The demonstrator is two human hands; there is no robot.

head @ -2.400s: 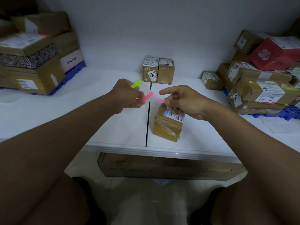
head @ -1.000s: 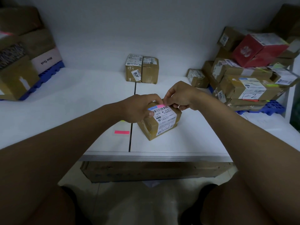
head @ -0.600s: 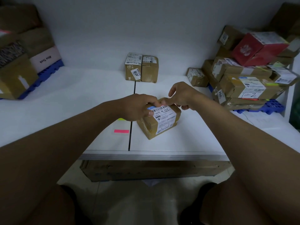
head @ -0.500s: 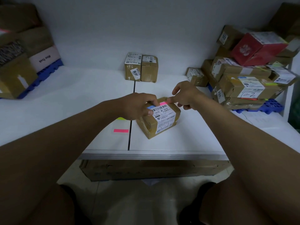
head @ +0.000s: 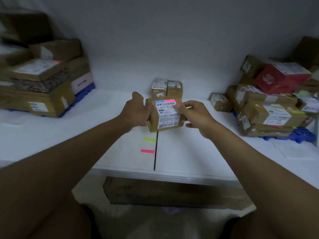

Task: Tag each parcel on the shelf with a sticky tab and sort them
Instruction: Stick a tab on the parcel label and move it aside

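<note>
A small brown parcel (head: 165, 116) with a white label is lifted off the white shelf (head: 189, 152), its label facing me. A pink sticky tab (head: 170, 101) sits along the label's top edge, beside a blue strip. My left hand (head: 136, 109) grips the parcel's left side. My right hand (head: 195, 112) holds its right side, thumb on the label. A yellow-green tab (head: 149, 139) and a pink tab (head: 147, 151) lie on the shelf below the parcel, left of the dark seam.
Two small parcels (head: 166, 87) stand at the back wall. A stack of boxes on a blue pallet (head: 43, 87) fills the left. A pile of parcels (head: 269, 104) with a red box (head: 279, 78) sits at the right. A long carton (head: 172, 192) lies under the shelf.
The parcel has been lifted off the shelf and tilted up between both hands. My right hand moved from pressing the pink tab to holding the parcel's right side.
</note>
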